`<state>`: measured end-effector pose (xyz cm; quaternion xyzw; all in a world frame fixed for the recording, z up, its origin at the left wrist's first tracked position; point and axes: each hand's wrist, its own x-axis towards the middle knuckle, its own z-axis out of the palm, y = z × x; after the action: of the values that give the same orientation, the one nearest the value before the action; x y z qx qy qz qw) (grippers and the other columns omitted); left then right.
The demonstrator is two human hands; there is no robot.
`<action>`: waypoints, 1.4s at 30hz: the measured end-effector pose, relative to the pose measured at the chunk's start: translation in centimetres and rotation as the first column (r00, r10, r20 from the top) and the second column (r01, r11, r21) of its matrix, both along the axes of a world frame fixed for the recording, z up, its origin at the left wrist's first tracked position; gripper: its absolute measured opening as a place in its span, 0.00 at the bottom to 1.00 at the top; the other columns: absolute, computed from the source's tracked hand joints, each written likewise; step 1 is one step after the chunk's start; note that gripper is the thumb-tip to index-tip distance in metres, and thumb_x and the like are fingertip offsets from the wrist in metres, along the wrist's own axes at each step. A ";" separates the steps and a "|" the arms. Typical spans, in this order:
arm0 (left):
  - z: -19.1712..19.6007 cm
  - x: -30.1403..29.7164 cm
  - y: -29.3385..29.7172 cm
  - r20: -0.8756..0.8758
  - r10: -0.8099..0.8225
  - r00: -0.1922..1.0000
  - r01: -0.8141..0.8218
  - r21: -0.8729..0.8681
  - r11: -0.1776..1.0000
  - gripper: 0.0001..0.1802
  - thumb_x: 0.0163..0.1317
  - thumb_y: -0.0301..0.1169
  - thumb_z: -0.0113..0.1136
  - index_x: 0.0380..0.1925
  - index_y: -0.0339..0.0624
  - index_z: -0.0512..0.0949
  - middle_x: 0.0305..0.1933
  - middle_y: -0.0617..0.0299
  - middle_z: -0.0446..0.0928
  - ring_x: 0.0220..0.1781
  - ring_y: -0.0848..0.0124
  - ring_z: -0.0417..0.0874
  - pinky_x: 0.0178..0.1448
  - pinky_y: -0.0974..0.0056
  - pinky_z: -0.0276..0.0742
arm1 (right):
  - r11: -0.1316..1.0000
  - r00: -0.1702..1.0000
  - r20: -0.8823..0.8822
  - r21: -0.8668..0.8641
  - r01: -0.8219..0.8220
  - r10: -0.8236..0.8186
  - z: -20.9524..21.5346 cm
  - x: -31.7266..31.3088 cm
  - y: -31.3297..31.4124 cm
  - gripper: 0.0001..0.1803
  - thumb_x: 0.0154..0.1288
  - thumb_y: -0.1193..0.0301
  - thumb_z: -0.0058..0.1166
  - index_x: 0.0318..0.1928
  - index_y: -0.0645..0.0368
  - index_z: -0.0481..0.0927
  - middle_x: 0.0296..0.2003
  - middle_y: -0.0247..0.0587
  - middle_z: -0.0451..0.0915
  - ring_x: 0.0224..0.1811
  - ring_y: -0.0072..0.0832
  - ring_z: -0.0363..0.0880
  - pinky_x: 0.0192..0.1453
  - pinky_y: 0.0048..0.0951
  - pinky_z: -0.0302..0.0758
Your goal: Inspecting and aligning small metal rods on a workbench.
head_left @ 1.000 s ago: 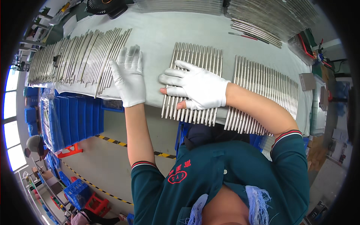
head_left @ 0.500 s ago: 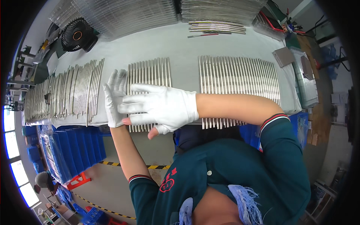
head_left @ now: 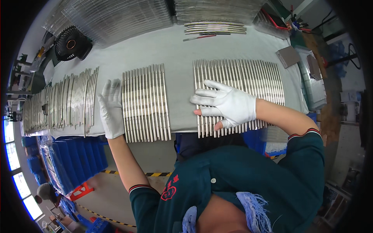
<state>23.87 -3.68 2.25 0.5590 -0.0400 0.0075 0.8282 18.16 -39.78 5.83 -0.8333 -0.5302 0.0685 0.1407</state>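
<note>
Three groups of shiny metal rods lie side by side on a white-covered table. My left hand (head_left: 111,110), in a white glove, stands along the left edge of the middle rods (head_left: 144,103), its fingers stretched out. To its left lies an uneven row of rods (head_left: 70,101). My right hand (head_left: 227,103) rests with spread fingers over the left part of the right-hand rods (head_left: 264,85). Its glove leaves the thumb and one fingertip bare. Neither hand grips anything. The palm side of the right hand is hidden.
A black fan (head_left: 72,43) stands at the far left of the white table cover (head_left: 155,46). Clear plastic trays (head_left: 116,17) are stacked at the back. Several more rods (head_left: 215,28) lie before them. A grey-brown block (head_left: 288,56) sits at the right. Blue bins (head_left: 79,157) stand below the table.
My right hand has moved right, from over the middle rods beside my left hand onto the right-hand rods. The middle rods are now uncovered. My left hand stays at their left edge.
</note>
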 end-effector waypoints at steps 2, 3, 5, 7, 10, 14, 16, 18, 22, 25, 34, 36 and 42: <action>0.1 0.0 0.0 -0.011 0.010 1.000 -0.010 0.001 1.000 0.37 0.71 0.56 0.39 0.66 0.34 0.59 0.67 0.45 0.62 0.72 0.57 0.59 0.77 0.54 0.52 | 1.000 1.000 0.010 0.029 -0.002 0.002 -0.3 0.3 0.8 0.38 0.61 0.39 0.45 0.63 0.52 0.69 0.67 0.48 0.63 0.71 0.44 0.57 0.76 0.54 0.43; 0.1 0.0 -0.1 -0.012 0.010 1.000 -0.010 0.004 1.000 0.37 0.71 0.56 0.39 0.66 0.34 0.59 0.67 0.45 0.62 0.72 0.57 0.59 0.77 0.54 0.52 | 0.999 1.000 0.021 0.051 -0.005 0.003 -0.5 0.4 1.2 0.38 0.61 0.39 0.45 0.62 0.52 0.69 0.67 0.48 0.63 0.71 0.44 0.57 0.76 0.54 0.43; 0.3 0.0 -0.2 -0.006 0.015 1.000 -0.015 0.016 1.000 0.37 0.71 0.56 0.39 0.66 0.34 0.59 0.67 0.45 0.62 0.72 0.56 0.59 0.77 0.54 0.53 | 0.997 1.000 0.013 0.071 -0.011 0.010 -0.4 0.8 2.1 0.37 0.62 0.40 0.44 0.62 0.53 0.70 0.67 0.48 0.63 0.71 0.43 0.57 0.77 0.53 0.43; 0.4 -0.2 -0.2 -0.007 0.036 0.999 -0.036 -0.011 0.999 0.38 0.71 0.56 0.40 0.65 0.32 0.60 0.67 0.43 0.63 0.72 0.55 0.59 0.77 0.54 0.51 | 0.996 0.999 0.027 0.080 -0.031 0.029 -0.5 1.0 2.9 0.37 0.62 0.40 0.43 0.62 0.53 0.70 0.67 0.49 0.63 0.71 0.43 0.58 0.77 0.52 0.43; 0.2 -0.2 -0.5 -0.012 0.052 0.999 -0.053 -0.046 0.998 0.39 0.70 0.56 0.42 0.64 0.30 0.61 0.66 0.41 0.64 0.72 0.52 0.60 0.78 0.54 0.49 | 0.993 1.000 0.017 0.116 -0.024 0.022 -1.1 1.1 3.5 0.36 0.63 0.41 0.44 0.62 0.53 0.70 0.67 0.49 0.64 0.71 0.42 0.58 0.77 0.52 0.44; 0.0 -0.2 -0.4 -0.006 0.043 0.999 -0.044 -0.054 0.998 0.39 0.69 0.56 0.43 0.64 0.29 0.62 0.66 0.41 0.64 0.72 0.52 0.60 0.78 0.54 0.50 | 0.992 1.000 0.014 0.124 -0.017 0.016 -1.1 0.8 3.5 0.36 0.63 0.41 0.44 0.62 0.53 0.70 0.66 0.48 0.65 0.71 0.42 0.58 0.77 0.51 0.43; 0.2 -0.3 -0.4 -0.004 0.046 0.999 -0.046 -0.052 0.998 0.39 0.69 0.56 0.43 0.64 0.29 0.62 0.66 0.41 0.64 0.72 0.52 0.60 0.78 0.54 0.50 | 0.993 1.000 0.024 0.115 -0.017 0.014 -0.9 0.6 3.3 0.36 0.63 0.41 0.44 0.62 0.53 0.70 0.66 0.48 0.65 0.71 0.41 0.58 0.77 0.51 0.44; 0.3 -0.4 -0.4 -0.004 0.047 0.999 -0.047 -0.050 0.998 0.39 0.69 0.57 0.43 0.63 0.29 0.62 0.66 0.41 0.64 0.72 0.52 0.60 0.78 0.54 0.51 | 0.994 0.999 0.032 0.106 -0.015 0.012 -0.7 0.5 3.2 0.36 0.63 0.41 0.43 0.62 0.53 0.70 0.66 0.48 0.65 0.71 0.41 0.58 0.77 0.51 0.44; 0.3 -0.2 -0.2 -0.006 0.030 1.000 -0.030 -0.027 0.999 0.38 0.70 0.56 0.40 0.64 0.32 0.62 0.66 0.43 0.64 0.72 0.54 0.60 0.77 0.54 0.52 | 0.996 0.999 0.045 0.088 -0.015 0.011 -0.8 0.7 3.2 0.37 0.63 0.40 0.42 0.63 0.52 0.69 0.66 0.48 0.65 0.71 0.41 0.59 0.76 0.51 0.45; 0.3 0.0 -0.1 0.003 0.029 1.000 -0.029 0.002 1.000 0.37 0.71 0.56 0.39 0.64 0.33 0.62 0.65 0.44 0.65 0.72 0.55 0.60 0.76 0.54 0.54 | 0.993 0.998 0.063 0.115 -0.022 0.015 -1.0 1.1 3.3 0.38 0.64 0.40 0.40 0.64 0.53 0.68 0.66 0.49 0.64 0.70 0.43 0.60 0.76 0.52 0.46; 0.2 0.3 0.1 -0.003 0.045 0.999 -0.045 -0.081 0.996 0.37 0.71 0.55 0.40 0.62 0.30 0.63 0.65 0.42 0.65 0.72 0.54 0.60 0.78 0.54 0.51 | 0.988 0.971 0.192 -0.017 0.150 -0.144 -1.4 4.3 -0.5 0.36 0.69 0.40 0.30 0.67 0.48 0.66 0.70 0.44 0.60 0.74 0.41 0.53 0.78 0.47 0.44; 0.2 0.3 0.1 0.001 0.037 0.999 -0.037 -0.080 0.996 0.39 0.70 0.55 0.43 0.62 0.28 0.62 0.65 0.41 0.64 0.72 0.54 0.60 0.79 0.54 0.50 | 0.990 0.971 0.196 -0.020 0.140 -0.134 -1.7 4.6 -0.2 0.34 0.70 0.42 0.31 0.67 0.47 0.66 0.70 0.43 0.60 0.74 0.39 0.52 0.78 0.47 0.44; -0.3 0.3 0.3 0.023 0.018 1.000 -0.017 -0.026 1.000 0.36 0.73 0.54 0.37 0.64 0.31 0.62 0.66 0.43 0.64 0.72 0.54 0.60 0.78 0.54 0.50 | 0.989 0.968 0.207 0.086 0.123 -0.138 -2.6 5.4 3.9 0.34 0.70 0.42 0.33 0.67 0.48 0.65 0.69 0.44 0.60 0.74 0.40 0.53 0.78 0.47 0.43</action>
<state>24.20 -3.37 1.95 0.5483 -0.0447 0.0220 0.8348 23.53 -35.90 3.20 -0.8634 -0.4882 -0.0496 0.1175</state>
